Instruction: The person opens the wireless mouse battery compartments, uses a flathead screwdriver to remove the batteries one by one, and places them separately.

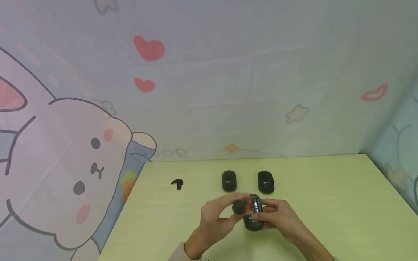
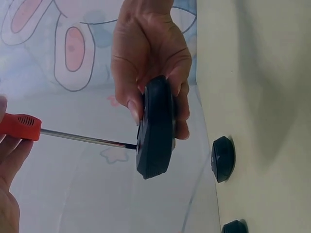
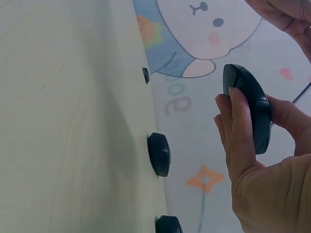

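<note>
Above the pale yellow-green table (image 1: 352, 206), the right hand (image 1: 284, 219) grips a black plastic computer mouse (image 1: 253, 224) between thumb and fingers. The left hand (image 1: 213, 217) is curled round the handle of an orange-and-black screwdriver (image 2: 22, 127) with a metal shaft; the left wrist view cuts this hand off. The shaft's tip reaches the mouse's face, but its exact seating is hidden. A shiny part inside the mouse is hard to identify. Farther back lie two similar black mice (image 1: 229, 181) (image 1: 266, 182) and, left of them, a small black hooked piece (image 1: 178, 183).
</note>
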`<state>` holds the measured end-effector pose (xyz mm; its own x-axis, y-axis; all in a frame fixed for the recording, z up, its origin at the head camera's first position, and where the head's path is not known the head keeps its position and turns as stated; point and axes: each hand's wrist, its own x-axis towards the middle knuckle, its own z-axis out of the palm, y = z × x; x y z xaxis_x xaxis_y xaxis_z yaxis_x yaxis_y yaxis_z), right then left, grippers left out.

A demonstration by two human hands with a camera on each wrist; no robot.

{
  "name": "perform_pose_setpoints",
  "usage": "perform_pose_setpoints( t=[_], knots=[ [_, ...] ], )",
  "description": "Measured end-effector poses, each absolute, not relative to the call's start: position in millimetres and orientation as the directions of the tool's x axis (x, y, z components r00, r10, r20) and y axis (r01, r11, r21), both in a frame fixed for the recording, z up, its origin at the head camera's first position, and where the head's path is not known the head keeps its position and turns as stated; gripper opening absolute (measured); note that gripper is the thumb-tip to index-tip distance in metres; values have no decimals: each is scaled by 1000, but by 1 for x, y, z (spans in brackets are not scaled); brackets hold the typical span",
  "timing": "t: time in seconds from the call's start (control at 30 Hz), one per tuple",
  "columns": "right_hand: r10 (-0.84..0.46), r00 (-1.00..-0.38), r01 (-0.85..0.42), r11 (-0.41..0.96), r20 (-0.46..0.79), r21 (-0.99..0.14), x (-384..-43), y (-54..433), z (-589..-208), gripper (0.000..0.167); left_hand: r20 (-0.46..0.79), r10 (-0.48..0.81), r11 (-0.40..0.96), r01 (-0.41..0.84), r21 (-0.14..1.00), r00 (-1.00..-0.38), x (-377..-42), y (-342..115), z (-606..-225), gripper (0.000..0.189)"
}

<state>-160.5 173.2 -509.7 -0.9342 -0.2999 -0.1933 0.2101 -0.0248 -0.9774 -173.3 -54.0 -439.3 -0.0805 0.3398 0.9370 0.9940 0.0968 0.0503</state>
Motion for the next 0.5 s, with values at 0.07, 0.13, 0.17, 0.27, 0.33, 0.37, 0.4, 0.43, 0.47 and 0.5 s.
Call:
perform_pose_setpoints(
  t=[0.07, 0.13, 0.17, 0.27, 0.33, 0.37, 0.4, 0.43, 0.47, 0.5],
  knots=[
    [-300, -935, 208, -24, -192, -978, -160, 173, -511, 75, 931, 358, 78, 996, 51, -76, -172, -55, -442, 34],
    [-295, -937, 204, -26, -188, -979, -160, 174, -510, 75, 920, 384, 53, 997, 59, -75, -171, -56, -445, 35],
    [-290, -940, 198, -25, -182, -980, -159, 174, -510, 75, 913, 400, 46, 997, 64, -77, -170, -56, -446, 37],
    [-277, -944, 193, -24, -179, -981, -159, 175, -509, 75, 892, 445, 32, 997, 69, -76, -168, -58, -449, 45],
    [-270, -946, 190, -17, -179, -982, -160, 175, -509, 76, 880, 470, 44, 998, 54, -69, -168, -59, -449, 45],
    [-268, -947, 188, -10, -179, -982, -160, 175, -509, 77, 876, 478, 52, 997, 51, -69, -168, -59, -449, 43],
    [-264, -947, 189, -4, -182, -982, -160, 175, -509, 77, 874, 482, 59, 997, 45, -67, -169, -59, -448, 40],
    [-257, -949, 188, 2, -182, -982, -160, 174, -509, 77, 872, 484, 68, 997, 41, -69, -169, -58, -447, 38],
    [-249, -951, 187, 10, -184, -982, -159, 174, -509, 77, 870, 488, 74, 996, 40, -71, -169, -58, -447, 36],
    [-241, -953, 187, 15, -185, -982, -159, 173, -510, 77, 869, 490, 76, 996, 36, -69, -170, -58, -446, 35]
  ],
)
